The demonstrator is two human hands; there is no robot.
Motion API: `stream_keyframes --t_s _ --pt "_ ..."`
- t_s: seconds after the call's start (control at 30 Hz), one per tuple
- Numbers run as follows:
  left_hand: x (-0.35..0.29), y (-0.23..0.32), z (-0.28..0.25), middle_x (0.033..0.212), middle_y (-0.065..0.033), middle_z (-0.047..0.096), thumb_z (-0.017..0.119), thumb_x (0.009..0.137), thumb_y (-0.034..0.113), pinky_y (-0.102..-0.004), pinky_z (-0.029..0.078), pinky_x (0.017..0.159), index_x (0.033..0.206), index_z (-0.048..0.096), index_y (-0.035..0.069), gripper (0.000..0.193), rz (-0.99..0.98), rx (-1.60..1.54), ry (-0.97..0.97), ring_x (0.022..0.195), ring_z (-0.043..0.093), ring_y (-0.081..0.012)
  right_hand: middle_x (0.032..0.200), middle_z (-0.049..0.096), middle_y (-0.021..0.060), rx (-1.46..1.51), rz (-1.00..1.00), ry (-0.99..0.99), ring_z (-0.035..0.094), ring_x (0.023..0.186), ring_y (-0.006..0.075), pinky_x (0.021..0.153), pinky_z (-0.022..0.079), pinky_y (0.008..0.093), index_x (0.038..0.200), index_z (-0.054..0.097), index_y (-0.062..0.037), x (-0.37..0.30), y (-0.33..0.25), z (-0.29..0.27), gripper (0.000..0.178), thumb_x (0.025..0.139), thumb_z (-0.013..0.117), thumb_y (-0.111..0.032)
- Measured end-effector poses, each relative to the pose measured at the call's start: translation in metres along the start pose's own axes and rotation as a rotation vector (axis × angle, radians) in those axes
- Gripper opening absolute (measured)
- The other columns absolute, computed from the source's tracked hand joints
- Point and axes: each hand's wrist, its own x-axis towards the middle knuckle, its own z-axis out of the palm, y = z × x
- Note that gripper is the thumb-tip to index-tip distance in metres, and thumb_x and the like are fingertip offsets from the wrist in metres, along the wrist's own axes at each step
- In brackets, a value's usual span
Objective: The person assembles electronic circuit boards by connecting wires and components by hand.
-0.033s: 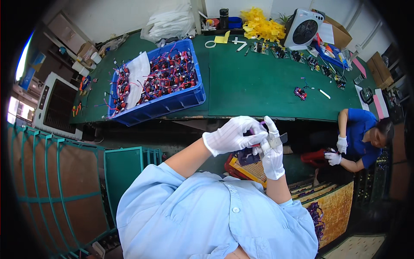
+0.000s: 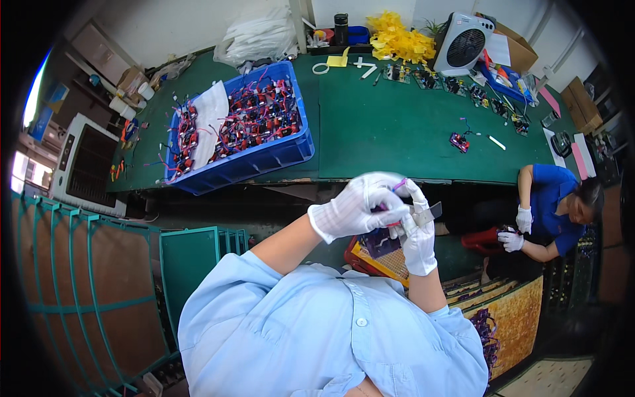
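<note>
My left hand [image 2: 360, 206], in a white glove, has its fingers bent and pinched together around a purple wire [image 2: 400, 184]. Close against it, my gloved right hand [image 2: 419, 243] grips a flat grey metal plate [image 2: 428, 214] that sticks out past the fingers. Below the fingertips a purple circuit board [image 2: 382, 244] shows in part; whether it joins the plate is hidden by the gloves. Under the board lies a red-edged tray with a yellow grid [image 2: 390, 263].
A blue crate [image 2: 251, 159] of wired circuit boards stands on the green table [image 2: 397, 126]. One wired board [image 2: 459, 141] lies right of it; several more line the back near a fan [image 2: 463, 43]. A co-worker [image 2: 555, 205] sits at right. Green racks [image 2: 92, 264] stand left.
My left fingers have shifted slightly, and the purple wire shows more above them. The purple board hangs a little lower. My right hand stays nearly still.
</note>
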Motion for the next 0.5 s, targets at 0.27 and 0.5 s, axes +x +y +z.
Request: stream_keyframes --t_s 0.27,0.5 --pt "0.018 0.020 -0.026 0.106 -0.0065 0.056 0.072 0.064 0.025 -0.0492 0.027 0.098 0.063 0.045 0.013 0.029 0.324 0.668 0.094 0.106 0.052 -0.0261 0.077 0.057 0.0072 -0.745 -0.005 -0.252 0.052 0.063 0.0174 0.059 0.041 0.0256 0.095 0.058 -0.0027 -0.006 -0.010 -0.001 0.025 0.073 0.060 -0.015" --pt "0.013 0.022 -0.031 0.046 -0.0082 0.052 0.056 0.082 0.029 -0.0312 0.045 0.053 0.055 0.049 0.005 0.037 -0.634 0.219 -0.203 0.051 0.058 -0.0220 0.061 0.051 0.0115 -0.897 -0.328 -0.286 0.048 0.052 0.0235 0.051 0.039 0.0303 0.071 0.054 -0.0007 -0.005 -0.012 -0.008 0.010 0.073 0.061 -0.008"
